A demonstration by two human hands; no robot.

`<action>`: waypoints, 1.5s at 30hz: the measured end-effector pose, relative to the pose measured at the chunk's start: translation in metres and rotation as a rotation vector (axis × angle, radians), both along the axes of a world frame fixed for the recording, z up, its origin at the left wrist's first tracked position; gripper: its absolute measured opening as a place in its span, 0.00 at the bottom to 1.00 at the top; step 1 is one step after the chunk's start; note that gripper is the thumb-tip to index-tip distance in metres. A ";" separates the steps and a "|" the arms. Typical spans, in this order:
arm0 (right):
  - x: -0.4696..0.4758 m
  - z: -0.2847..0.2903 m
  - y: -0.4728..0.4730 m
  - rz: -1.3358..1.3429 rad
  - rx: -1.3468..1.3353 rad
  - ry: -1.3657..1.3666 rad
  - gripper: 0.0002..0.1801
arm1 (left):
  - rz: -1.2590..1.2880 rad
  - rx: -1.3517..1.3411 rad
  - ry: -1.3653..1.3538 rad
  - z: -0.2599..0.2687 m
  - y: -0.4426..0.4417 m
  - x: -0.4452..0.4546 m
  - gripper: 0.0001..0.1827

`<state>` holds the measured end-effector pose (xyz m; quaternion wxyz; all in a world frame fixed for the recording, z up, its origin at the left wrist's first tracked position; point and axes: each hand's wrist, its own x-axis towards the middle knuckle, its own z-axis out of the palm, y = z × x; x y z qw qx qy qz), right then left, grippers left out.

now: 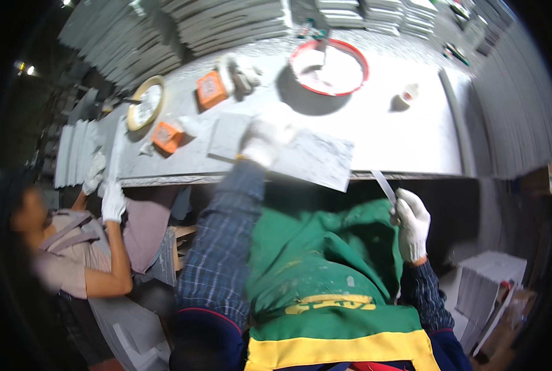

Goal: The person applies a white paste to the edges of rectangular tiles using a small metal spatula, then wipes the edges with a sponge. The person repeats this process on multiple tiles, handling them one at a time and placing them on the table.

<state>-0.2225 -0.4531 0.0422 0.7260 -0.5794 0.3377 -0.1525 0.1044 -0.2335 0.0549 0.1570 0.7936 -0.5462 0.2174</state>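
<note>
My left hand [269, 137], in a white glove and blurred, is over a grey-veined stone tile [320, 155] that juts past the table's front edge; whether its fingers grip the tile cannot be made out. Another stone tile [225, 134] lies just left of that hand. My gloved right hand [412, 225] holds a flat, pale blade-like tool [384, 185], its tip pointing up and left near the table edge. Farther back stands a red-rimmed bowl [366, 69] of white paste with a tool standing in it.
Orange blocks [211, 90] and a yellowish bowl [161, 88] of white material stand on the white table [410, 148]. Stacked tiles [229, 23] line the back, more [519, 106] the right. A small white container [409, 92] sits right. A co-worker [104, 250] with gloved hands is at left.
</note>
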 end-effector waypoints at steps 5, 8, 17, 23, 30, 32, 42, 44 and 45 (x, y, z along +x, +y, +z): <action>0.007 -0.013 0.009 -0.048 0.069 -0.028 0.16 | 0.153 -0.090 0.356 0.008 -0.007 -0.006 0.12; 0.014 -0.013 0.012 -0.044 0.094 -0.062 0.17 | 0.120 -0.138 0.279 0.011 -0.010 -0.005 0.15; 0.011 -0.006 0.014 0.002 0.054 -0.115 0.18 | 0.326 -0.393 0.268 0.009 0.008 -0.025 0.19; 0.014 -0.006 0.013 -0.064 0.163 -0.058 0.19 | 0.125 -0.170 0.164 0.009 0.014 -0.046 0.14; 0.018 -0.003 0.017 0.012 0.159 -0.121 0.19 | 0.021 -0.093 0.276 0.008 0.013 -0.009 0.11; 0.014 -0.004 0.017 0.052 0.152 -0.121 0.19 | 0.047 -0.036 0.293 0.003 0.022 -0.007 0.18; 0.006 -0.011 0.008 -0.079 0.202 -0.102 0.18 | 0.069 0.035 0.212 -0.002 0.012 -0.134 0.44; 0.009 -0.008 0.006 -0.086 0.181 -0.160 0.19 | -0.076 -0.067 0.335 0.001 -0.008 -0.157 0.40; 0.010 -0.006 0.005 -0.090 0.168 -0.195 0.19 | -0.162 -0.127 0.399 0.002 -0.016 -0.165 0.38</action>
